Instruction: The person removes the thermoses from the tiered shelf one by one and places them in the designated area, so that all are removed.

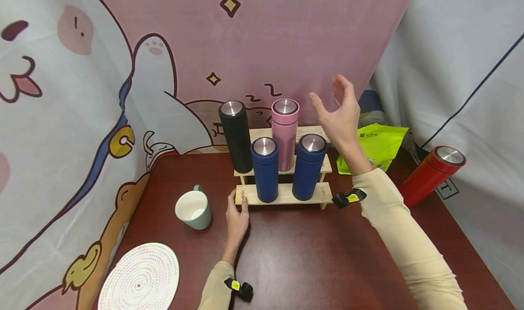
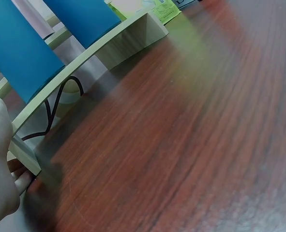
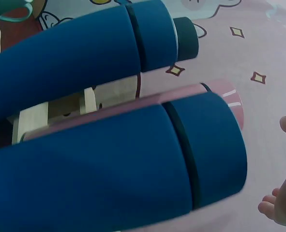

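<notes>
A light wooden tiered rack point(image 1: 289, 200) carries several thermos bottles. Two blue thermoses point(image 1: 266, 175) point(image 3: 99, 164) stand on its lowest step. On the step behind are a black thermos point(image 1: 236, 139) and a pink thermos point(image 1: 284, 132). My left hand point(image 1: 237, 219) grips the left end of the lowest step, thumb on top; the left wrist view shows fingers point(image 2: 22, 178) behind the rack's side leg. Raised in the air right of the pink thermos, my right hand point(image 1: 341, 116) holds nothing, with thumb and fingers spread apart.
A red thermos point(image 1: 430, 175) stands at the table's right side. Behind my right forearm lies a bright yellow-green pouch point(image 1: 380, 144). To the left are a pale green mug point(image 1: 196, 212) and a round white woven mat point(image 1: 141, 278). Printed cloth hangs behind the table.
</notes>
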Demonstrator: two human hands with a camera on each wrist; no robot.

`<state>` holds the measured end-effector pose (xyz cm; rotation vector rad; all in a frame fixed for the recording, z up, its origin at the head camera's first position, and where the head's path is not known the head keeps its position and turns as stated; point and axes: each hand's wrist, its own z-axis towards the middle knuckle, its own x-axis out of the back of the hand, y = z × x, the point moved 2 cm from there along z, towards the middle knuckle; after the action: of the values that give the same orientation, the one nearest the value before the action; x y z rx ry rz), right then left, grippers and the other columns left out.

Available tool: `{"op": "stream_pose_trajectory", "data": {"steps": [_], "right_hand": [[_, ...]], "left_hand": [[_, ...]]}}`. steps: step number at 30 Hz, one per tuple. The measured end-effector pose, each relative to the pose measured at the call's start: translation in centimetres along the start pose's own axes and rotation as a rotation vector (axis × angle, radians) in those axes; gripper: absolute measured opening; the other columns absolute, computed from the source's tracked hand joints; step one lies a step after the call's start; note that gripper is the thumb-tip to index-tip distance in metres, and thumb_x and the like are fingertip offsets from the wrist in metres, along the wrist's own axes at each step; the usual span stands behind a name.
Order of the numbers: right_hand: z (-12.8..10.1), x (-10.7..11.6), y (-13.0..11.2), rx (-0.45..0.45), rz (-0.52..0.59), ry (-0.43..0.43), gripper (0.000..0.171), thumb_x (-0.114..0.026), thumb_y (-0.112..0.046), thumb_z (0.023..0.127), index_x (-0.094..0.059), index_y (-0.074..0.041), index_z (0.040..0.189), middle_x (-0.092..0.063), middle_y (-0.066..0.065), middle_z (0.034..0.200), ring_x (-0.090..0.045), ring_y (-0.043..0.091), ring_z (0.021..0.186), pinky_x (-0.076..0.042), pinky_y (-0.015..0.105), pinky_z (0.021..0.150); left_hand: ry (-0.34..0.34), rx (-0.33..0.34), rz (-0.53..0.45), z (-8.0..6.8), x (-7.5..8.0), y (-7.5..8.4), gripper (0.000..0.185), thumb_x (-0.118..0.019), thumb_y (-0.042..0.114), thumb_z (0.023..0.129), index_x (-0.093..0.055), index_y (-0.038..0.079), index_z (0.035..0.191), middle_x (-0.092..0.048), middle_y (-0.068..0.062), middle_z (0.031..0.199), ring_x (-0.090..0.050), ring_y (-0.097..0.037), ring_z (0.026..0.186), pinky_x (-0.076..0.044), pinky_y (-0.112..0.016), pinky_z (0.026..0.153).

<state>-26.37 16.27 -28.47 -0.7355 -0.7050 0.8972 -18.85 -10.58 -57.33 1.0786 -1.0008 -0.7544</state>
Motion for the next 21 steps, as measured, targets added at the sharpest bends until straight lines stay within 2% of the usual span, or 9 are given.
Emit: {"op": "stream_pose_trajectory", "data": {"steps": [6,11,21], "right_hand": [[-0.3,-1.5,-0.2,0.023,-0.013,-0.071,0.077,-0.078,-0.032,0.089,-0.041,-0.004,0.151,-0.052,0.015,0.15,-0.051,0.026,0.139,-0.04,0.031,0.115],[-0.8,-2.6,-0.4,0.029,-0.035,-0.162,0.079,-0.075,-0.031,0.091,-0.036,-0.003,0.154,-0.049,0.017,0.153,-0.051,0.027,0.139,-0.041,0.037,0.115],[-1.2,-3.8,-0.9,-0.022,-0.122,-0.321,0.083,-0.076,-0.036,0.09,-0.036,-0.002,0.154,-0.048,0.017,0.154,-0.048,0.031,0.141,-0.04,0.045,0.116]], "left_hand": [[0.005,-0.004,-0.007,0.0,-0.1,0.0,0.049,-0.061,0.014,0.101,-0.047,0.006,0.147,-0.058,-0.018,0.143,-0.051,-0.034,0.135,-0.038,-0.055,0.111],[0.004,0.004,-0.003,0.1,0.0,0.0,0.049,-0.06,0.015,0.101,-0.047,0.006,0.147,-0.057,-0.018,0.144,-0.05,-0.035,0.136,-0.038,-0.056,0.112],[0.002,0.001,-0.013,0.0,0.1,0.3,0.048,-0.059,0.013,0.101,-0.047,0.005,0.147,-0.058,-0.019,0.143,-0.052,-0.035,0.134,-0.039,-0.055,0.111]]}}
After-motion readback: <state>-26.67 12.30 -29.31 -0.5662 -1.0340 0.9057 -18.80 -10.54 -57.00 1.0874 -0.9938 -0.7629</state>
